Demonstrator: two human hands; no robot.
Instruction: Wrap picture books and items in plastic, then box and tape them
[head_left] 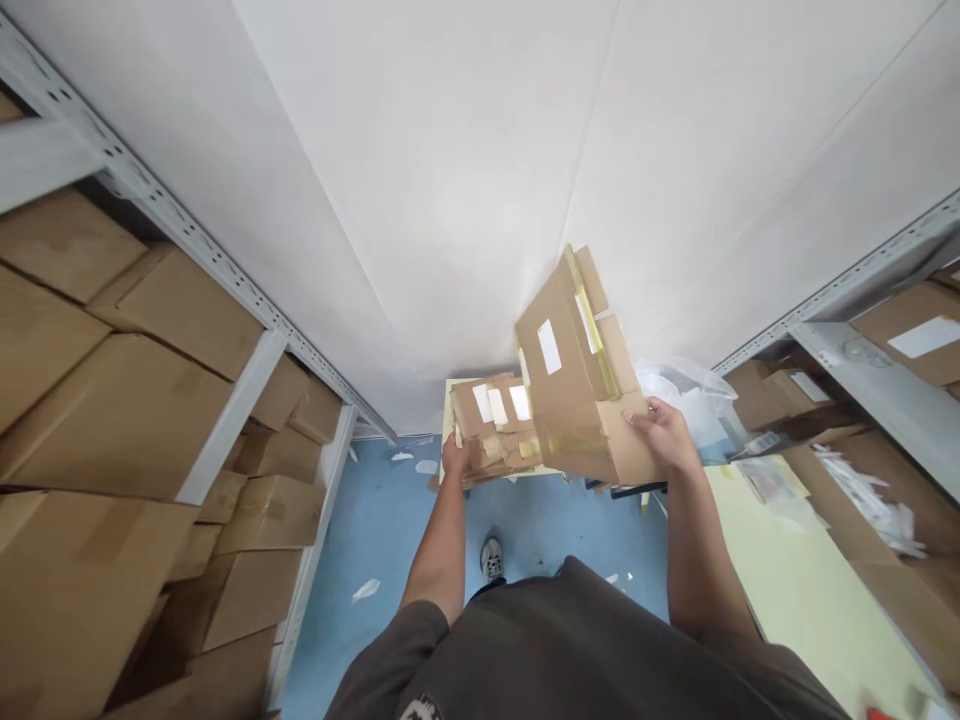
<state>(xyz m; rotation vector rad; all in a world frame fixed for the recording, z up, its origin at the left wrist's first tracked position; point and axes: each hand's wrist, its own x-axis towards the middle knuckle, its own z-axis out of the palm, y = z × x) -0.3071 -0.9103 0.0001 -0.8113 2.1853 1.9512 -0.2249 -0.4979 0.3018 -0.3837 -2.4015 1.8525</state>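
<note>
My right hand (664, 432) grips the lower right corner of a flattened cardboard box (566, 375), its thumb on the near face. This box is tilted up on edge and carries a white label and strips of yellowish tape. At the left, my left hand (455, 457) is closed at the edge of another flattened cardboard piece (491, 415), with its fingers partly hidden. That lower piece has white labels and torn tape and lies on a small pale yellow table (448, 392) against the wall. The raised box hides part of the table.
Metal shelving (232, 420) full of cardboard boxes (112, 410) stands on the left; another shelf (862, 360) is on the right. A clear plastic bag (686, 395) sits beside a pale yellow tabletop (795, 580). Paper scraps (366, 590) litter the blue floor (405, 520).
</note>
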